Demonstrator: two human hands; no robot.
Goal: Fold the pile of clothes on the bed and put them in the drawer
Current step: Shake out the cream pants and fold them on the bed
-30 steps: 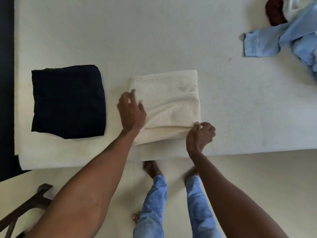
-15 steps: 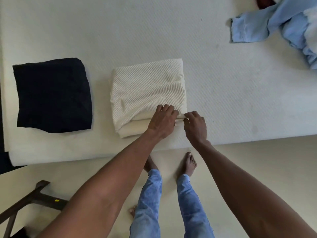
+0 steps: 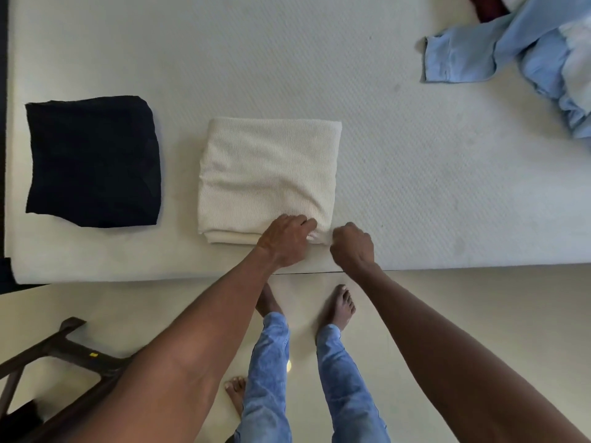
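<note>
Left hand (image 3: 286, 239) has slid from the cream cloth's (image 3: 268, 174) left edge to its near right corner, fingers curled onto the fabric; right hand (image 3: 351, 246) pinches that same corner just beside it. Both now clamp the cloth at about 5 o'clock of the folded square, which lies at the bed's (image 3: 415, 187) near edge. Looks like tidying the last fold. Dark fold (image 3: 92, 161) sits at 9 o'clock; blue clothes (image 3: 511, 49) wait at 2 o'clock
</note>
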